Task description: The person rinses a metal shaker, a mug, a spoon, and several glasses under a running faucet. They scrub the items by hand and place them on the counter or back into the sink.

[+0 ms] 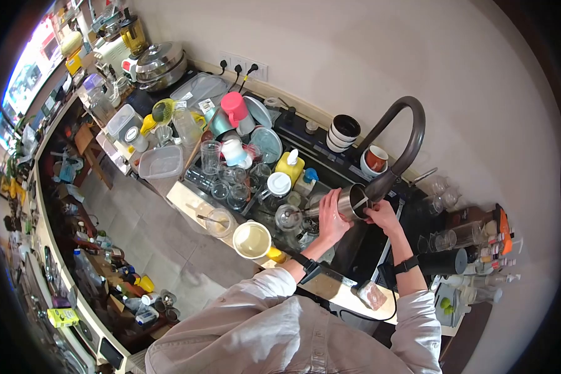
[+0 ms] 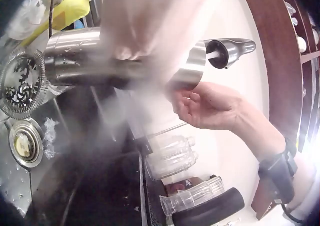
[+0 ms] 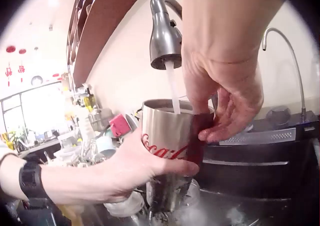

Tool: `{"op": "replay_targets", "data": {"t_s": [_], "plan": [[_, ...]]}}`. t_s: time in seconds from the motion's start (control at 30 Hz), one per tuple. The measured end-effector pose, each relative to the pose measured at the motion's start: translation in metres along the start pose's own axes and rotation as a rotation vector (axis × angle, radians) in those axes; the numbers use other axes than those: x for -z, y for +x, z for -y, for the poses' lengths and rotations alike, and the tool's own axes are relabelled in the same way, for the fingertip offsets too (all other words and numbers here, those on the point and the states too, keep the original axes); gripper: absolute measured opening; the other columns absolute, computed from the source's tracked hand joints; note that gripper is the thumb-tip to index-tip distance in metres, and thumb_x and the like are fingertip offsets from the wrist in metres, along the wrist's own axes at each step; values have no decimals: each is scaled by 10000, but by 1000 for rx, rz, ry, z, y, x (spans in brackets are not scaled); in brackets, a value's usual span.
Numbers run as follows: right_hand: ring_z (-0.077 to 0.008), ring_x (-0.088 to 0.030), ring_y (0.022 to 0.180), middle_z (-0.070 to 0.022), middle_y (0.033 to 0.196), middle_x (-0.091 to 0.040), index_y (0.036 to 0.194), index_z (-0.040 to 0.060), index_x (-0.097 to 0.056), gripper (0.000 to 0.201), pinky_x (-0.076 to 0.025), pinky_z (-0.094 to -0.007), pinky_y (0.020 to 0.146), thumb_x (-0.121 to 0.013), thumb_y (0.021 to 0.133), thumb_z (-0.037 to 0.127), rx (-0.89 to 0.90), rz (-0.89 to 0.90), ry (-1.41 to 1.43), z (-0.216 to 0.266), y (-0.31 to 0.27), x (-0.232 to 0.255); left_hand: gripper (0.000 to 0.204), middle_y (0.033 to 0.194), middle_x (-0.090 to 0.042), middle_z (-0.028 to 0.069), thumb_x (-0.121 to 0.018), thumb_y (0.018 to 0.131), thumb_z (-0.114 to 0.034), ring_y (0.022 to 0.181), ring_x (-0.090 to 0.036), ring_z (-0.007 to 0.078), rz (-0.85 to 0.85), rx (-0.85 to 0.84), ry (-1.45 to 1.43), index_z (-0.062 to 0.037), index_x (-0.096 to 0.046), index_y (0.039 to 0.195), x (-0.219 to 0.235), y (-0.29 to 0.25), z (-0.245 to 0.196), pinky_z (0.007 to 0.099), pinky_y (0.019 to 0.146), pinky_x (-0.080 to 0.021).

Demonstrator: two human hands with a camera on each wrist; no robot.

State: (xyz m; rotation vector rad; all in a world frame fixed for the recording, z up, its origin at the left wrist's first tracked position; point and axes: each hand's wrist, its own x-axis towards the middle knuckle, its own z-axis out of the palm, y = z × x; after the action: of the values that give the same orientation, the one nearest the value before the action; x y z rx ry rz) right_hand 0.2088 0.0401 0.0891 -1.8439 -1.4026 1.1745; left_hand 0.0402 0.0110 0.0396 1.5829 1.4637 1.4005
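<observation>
A tall stainless-steel cup (image 3: 165, 123) with red Coca-Cola lettering is tilted over the sink (image 1: 349, 249). My left hand (image 1: 333, 218) grips it round the side. At its rim, my right hand (image 1: 383, 217) pinches the wall between thumb and fingers, as the right wrist view (image 3: 225, 81) shows from close by. Water (image 3: 173, 88) streams from the faucet (image 3: 165, 46) into the cup's mouth. The cup's inside is mostly hidden. Below and left of the cup, a ridged glass (image 2: 22, 78) stands in the sink area.
Left of the sink crowd several glasses, a yellow pump bottle (image 1: 290, 165) and a white-lidded jug (image 1: 278, 184). A cream pitcher (image 1: 252, 240) stands on the near counter edge. Stacked bowls (image 1: 343, 134) sit behind; bottles and a black cylinder (image 1: 442, 262) are at right.
</observation>
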Motion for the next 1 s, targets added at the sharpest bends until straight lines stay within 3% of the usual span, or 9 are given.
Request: {"op": "replay_targets", "data": {"t_s": [0.2, 0.33, 0.37, 0.47, 0.67, 0.8, 0.83, 0.9, 1.0], "plan": [[-342, -652, 643, -157, 739, -656, 756, 19, -681, 107, -527, -443, 621, -677, 780, 123, 451, -420, -1151, 18, 2, -1, 999, 1275, -485, 154, -816, 430, -68, 1177, -437, 378, 28, 41, 2, -52, -390, 1333, -4, -3, -8, 448, 1010, -393], [-359, -622, 862, -172, 886, -650, 834, 19, -651, 121, -505, -454, 744, -691, 738, 82, 791, -418, -869, 38, -7, -13, 1011, 1251, -499, 148, -834, 423, -74, 1155, -447, 373, 48, 76, -33, -49, -392, 1332, -2, -6, -8, 444, 992, -406], [-371, -594, 936, -181, 948, -639, 903, 22, -641, 192, -492, -444, 793, -704, 733, 85, 691, -321, -779, 39, -8, -16, 1014, 1247, -502, 147, -838, 422, -74, 1153, -448, 372, 49, 83, -45, -48, -393, 1332, -2, -7, -9, 442, 989, -409], [-380, -603, 903, -188, 915, -639, 926, 18, -646, 212, -490, -445, 789, -709, 740, 100, 884, -391, -592, 57, -15, -24, 1017, 1239, -508, 147, -845, 419, -72, 1146, -457, 371, 40, 93, -49, -46, -393, 1330, -2, -7, -7, 440, 984, -413], [-359, -639, 853, -213, 892, -650, 998, -16, -628, 236, -503, -410, 757, -644, 767, 34, 516, 215, -628, 34, 5, -23, 1017, 1239, -512, 151, -850, 411, -92, 1124, -485, 379, 69, 47, -53, -51, -404, 1324, 2, -6, -2, 441, 983, -414], [-297, -650, 924, -184, 991, -671, 1019, 100, -658, 199, -500, -373, 810, -578, 846, 156, 510, 221, -1006, 19, 26, -31, 1018, 1239, -518, 153, -846, 397, -125, 1136, -495, 377, 76, -95, -86, -61, -413, 1316, 0, -4, 1, 445, 992, -408], [-217, -626, 1012, -87, 1046, -672, 1078, 79, -639, 248, -473, -316, 889, -586, 877, 213, -136, -11, -293, 39, 17, -46, 1019, 1239, -519, 153, -845, 394, -131, 1139, -496, 378, 72, -104, -97, -63, -414, 1315, 0, -1, 0, 446, 995, -406], [-188, -614, 1026, -79, 1109, -644, 1134, 107, -610, 276, -472, -291, 883, -594, 882, 218, -135, 62, -567, -10, 59, -43, 1030, 1246, -514, 158, -842, 382, -132, 1147, -490, 383, 86, -125, -102, -65, -414, 1316, 4, 3, 0, 448, 998, -404], [-183, -597, 1059, -79, 1153, -621, 1170, 113, -585, 301, -460, -283, 903, -591, 887, 216, -168, 239, -236, -48, 85, -45, 1032, 1272, -498, 160, -839, 387, -127, 1178, -469, 384, 145, -159, -90, -62, -409, 1323, 8, 9, 2, 449, 1020, -395]]}}
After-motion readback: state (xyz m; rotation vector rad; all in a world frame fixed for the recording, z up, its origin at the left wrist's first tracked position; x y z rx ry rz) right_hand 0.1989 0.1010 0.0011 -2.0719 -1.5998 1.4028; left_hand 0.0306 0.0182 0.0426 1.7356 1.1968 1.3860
